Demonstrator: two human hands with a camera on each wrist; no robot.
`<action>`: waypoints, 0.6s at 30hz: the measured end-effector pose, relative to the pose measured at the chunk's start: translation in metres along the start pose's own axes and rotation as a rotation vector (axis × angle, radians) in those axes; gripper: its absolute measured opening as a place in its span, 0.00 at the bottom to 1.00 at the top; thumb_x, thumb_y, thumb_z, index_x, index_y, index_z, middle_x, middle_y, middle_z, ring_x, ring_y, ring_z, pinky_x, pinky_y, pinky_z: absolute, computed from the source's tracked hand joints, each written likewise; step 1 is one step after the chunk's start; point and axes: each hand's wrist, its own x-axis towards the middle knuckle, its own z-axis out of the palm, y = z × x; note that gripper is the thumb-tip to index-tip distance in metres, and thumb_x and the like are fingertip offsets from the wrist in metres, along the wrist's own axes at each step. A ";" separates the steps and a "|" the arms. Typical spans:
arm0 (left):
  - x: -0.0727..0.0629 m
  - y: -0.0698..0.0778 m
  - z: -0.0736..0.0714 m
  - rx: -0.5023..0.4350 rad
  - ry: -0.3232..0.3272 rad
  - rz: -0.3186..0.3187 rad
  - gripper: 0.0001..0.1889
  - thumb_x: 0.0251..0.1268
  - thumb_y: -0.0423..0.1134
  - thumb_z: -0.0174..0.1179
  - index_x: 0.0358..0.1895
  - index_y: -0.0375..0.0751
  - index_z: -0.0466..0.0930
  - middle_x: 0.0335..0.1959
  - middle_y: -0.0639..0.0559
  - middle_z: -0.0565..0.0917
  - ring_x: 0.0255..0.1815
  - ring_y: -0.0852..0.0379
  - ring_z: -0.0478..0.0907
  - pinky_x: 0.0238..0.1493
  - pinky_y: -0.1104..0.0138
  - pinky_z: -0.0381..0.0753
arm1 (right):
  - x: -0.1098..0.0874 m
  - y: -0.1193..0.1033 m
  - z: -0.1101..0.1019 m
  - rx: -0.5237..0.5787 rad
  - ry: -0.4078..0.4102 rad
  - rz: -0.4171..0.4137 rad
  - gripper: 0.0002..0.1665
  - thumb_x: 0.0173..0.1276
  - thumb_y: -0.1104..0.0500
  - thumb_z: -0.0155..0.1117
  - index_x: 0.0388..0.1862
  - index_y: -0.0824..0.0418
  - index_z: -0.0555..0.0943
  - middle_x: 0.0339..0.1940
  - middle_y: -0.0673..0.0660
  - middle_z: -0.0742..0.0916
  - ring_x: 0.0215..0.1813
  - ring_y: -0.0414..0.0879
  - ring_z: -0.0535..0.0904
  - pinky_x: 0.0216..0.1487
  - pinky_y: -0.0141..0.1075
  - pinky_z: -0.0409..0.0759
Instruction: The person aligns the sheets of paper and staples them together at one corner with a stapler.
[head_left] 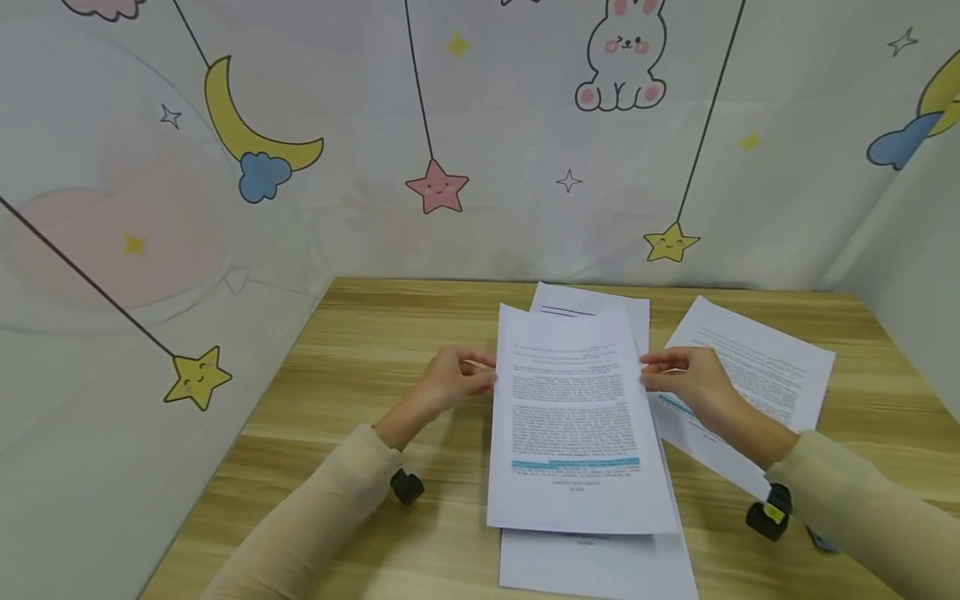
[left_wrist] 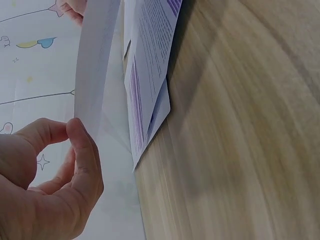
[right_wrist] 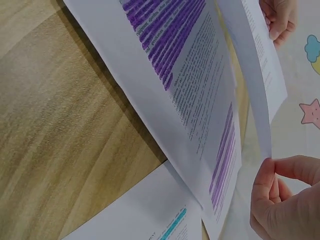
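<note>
A printed sheet of paper (head_left: 570, 417) with a blue highlighted band is held up above the table between both hands. My left hand (head_left: 459, 375) pinches its left edge between thumb and fingers; the left wrist view shows the same sheet (left_wrist: 95, 65) edge-on at the fingertips. At the opposite edge, my right hand (head_left: 686, 375) pinches the sheet, with thumb and forefinger meeting on it in the right wrist view. Beneath lie overlapping printed sheets (right_wrist: 195, 85) with purple highlighting, mostly hidden by the held one in the head view.
Another printed sheet (head_left: 780, 367) with a blue highlighted line lies slanted on the wooden table (head_left: 360, 333) at the right, partly behind the right hand. A small dark object (head_left: 821, 540) shows by the right sleeve. A patterned white curtain (head_left: 510, 225) hangs behind the table.
</note>
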 end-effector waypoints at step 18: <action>-0.005 -0.006 0.013 0.036 -0.066 0.002 0.09 0.64 0.25 0.65 0.46 0.23 0.82 0.32 0.40 0.86 0.31 0.51 0.85 0.43 0.54 0.88 | -0.015 0.018 -0.002 0.008 -0.008 0.010 0.24 0.66 0.68 0.69 0.57 0.79 0.77 0.37 0.57 0.85 0.36 0.40 0.83 0.43 0.33 0.86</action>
